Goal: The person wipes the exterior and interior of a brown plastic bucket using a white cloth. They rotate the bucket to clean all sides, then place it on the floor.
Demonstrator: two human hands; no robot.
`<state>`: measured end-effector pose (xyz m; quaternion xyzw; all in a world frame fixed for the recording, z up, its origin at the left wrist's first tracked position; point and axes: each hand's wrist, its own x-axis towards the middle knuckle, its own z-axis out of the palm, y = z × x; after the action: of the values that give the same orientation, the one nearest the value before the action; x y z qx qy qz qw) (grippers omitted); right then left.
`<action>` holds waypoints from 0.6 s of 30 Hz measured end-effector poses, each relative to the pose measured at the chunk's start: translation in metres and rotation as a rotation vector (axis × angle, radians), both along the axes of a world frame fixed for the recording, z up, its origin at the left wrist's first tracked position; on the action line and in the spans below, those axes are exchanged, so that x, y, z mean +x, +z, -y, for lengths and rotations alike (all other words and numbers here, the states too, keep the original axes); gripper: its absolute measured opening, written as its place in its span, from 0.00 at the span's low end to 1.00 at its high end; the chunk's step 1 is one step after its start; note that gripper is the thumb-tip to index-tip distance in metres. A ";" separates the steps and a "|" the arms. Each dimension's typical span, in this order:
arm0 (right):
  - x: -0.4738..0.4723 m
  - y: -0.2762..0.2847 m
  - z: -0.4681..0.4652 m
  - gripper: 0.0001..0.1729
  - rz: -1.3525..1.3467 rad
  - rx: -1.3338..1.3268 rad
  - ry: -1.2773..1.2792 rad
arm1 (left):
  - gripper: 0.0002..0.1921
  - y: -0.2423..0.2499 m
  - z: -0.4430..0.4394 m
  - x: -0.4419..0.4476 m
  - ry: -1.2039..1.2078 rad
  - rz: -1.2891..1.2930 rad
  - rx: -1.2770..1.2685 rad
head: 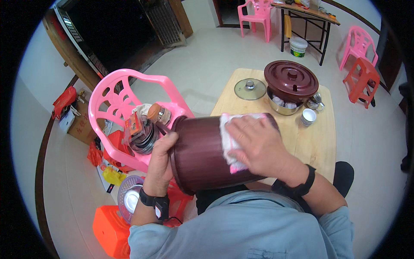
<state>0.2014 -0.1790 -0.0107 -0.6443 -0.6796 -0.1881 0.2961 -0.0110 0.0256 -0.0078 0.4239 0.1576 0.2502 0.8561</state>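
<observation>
A dark brown, glossy cylindrical container [200,149] lies on its side in front of my body. My left hand [161,158] grips its rimmed end, thumb outside and the other fingers mostly hidden. Against the container's side, my right hand [258,145] presses a white and pink cloth [229,139]. Beyond it, on a light wooden table [318,139], a maroon lid [291,77] tops a wide vessel stacked on a steel pot [279,108] with white items inside. A glass lid [249,90] lies left of the pot; a small patterned cup [308,117] stands to its right.
A pink plastic armchair [113,142] at the left holds a jar [158,114] and stacked metal discs [145,139]. Below it are a purple basket [124,187] and an orange stool [111,230]. A red stool [362,77] and a side table [310,13] stand farther back.
</observation>
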 end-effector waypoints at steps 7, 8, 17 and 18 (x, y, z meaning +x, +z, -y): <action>-0.015 0.002 -0.006 0.37 -0.012 -0.018 -0.010 | 0.35 0.005 0.029 -0.006 0.020 -0.100 0.242; -0.009 0.005 -0.005 0.33 -0.109 -0.054 -0.048 | 0.36 0.005 0.035 -0.010 0.044 -0.110 0.283; -0.011 0.015 -0.008 0.27 -0.164 0.095 -0.130 | 0.39 0.028 0.050 -0.030 -0.023 -0.122 0.625; -0.013 0.014 -0.010 0.28 -0.101 0.167 -0.097 | 0.42 0.021 0.053 -0.025 0.053 -0.200 0.592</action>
<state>0.1889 -0.1694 0.0033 -0.6581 -0.6138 -0.2257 0.3731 -0.0357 -0.0274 0.0134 0.6731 0.1725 0.2646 0.6687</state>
